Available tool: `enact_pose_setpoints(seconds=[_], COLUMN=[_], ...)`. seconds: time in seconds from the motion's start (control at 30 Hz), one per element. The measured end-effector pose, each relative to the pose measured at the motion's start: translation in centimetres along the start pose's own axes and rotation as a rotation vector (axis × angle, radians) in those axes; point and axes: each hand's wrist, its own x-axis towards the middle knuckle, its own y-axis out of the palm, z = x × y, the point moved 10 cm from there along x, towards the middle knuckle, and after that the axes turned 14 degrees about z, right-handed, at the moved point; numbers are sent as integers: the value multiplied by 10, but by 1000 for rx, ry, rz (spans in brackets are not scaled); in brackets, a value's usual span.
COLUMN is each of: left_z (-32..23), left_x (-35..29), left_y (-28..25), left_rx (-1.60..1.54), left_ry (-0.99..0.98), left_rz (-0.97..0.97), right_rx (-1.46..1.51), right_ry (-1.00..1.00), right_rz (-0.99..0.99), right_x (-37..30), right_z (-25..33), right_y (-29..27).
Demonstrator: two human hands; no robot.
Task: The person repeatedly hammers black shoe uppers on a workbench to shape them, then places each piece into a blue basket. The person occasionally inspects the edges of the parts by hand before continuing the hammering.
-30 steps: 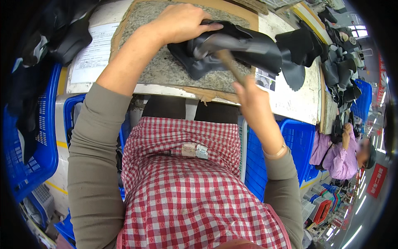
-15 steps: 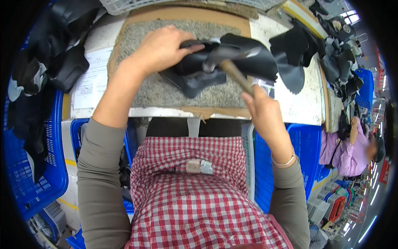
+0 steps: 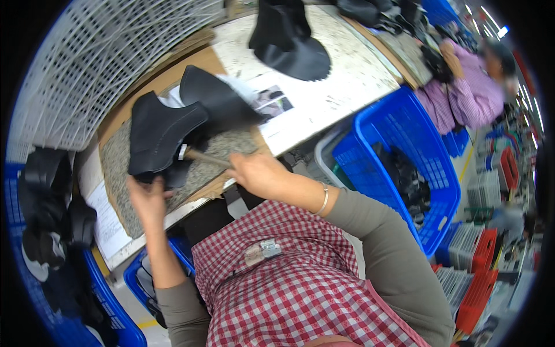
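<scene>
A black leather shoe upper [image 3: 155, 130] stands on a rough grey slab [image 3: 117, 169] on the bench. My left hand [image 3: 147, 201] is at its lower near edge, thumb and fingers closed on the leather. In my right hand [image 3: 257, 173] is the wooden handle of a hammer [image 3: 211, 158]. The hammer's head end lies against the upper's right side and is partly hidden by it. Another black leather part [image 3: 214, 103] spreads to the right, over the slab and some paper; I cannot tell whether the two are joined.
More black uppers [image 3: 289, 43] lie on the white bench [image 3: 347, 72] at the far side. A white plastic basket [image 3: 110, 58] rises at the far left. Blue baskets [image 3: 430, 214] of black parts flank the bench. A person in a pink striped shirt [image 3: 477, 92] sits at the far right.
My view has swung to the right. The upper has been turned to stand up, my left hand has shifted from its top to its lower edge, and the hammer has come down beside it.
</scene>
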Motion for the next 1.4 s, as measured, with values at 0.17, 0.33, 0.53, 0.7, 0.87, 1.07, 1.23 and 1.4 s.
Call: enact_pose_setpoints(seconds=[0.17,0.33,0.53,0.7,0.87,1.07,1.23,1.4], left_z=[-177,-293,-209,-150,-103,-109,-81,-37], left_x=[8,-22,34,1,1,46,39,5], left_y=[-140,-91,39,-11,-62,-50,-47,-47], left_rx=[607,1061,1225,943,1121,1432,925,659], left_ry=[472,941,582,706,576,683,211,21], left_rz=[-422,-386,199,285,191,68,237,369], right_rx=[330,168,50,-4,34,-159,-229,-145], right_ry=[-185,-317,-33,31,-39,-125,61,64], right_rz=[104,-93,31,182,223,87,172,233], right_x=[-47,-63,-1,3,-9,25,57,53], right_z=[31,73,46,24,50,76,45,45], right_y=[-25,-91,-57,-7,-30,-24,20,4])
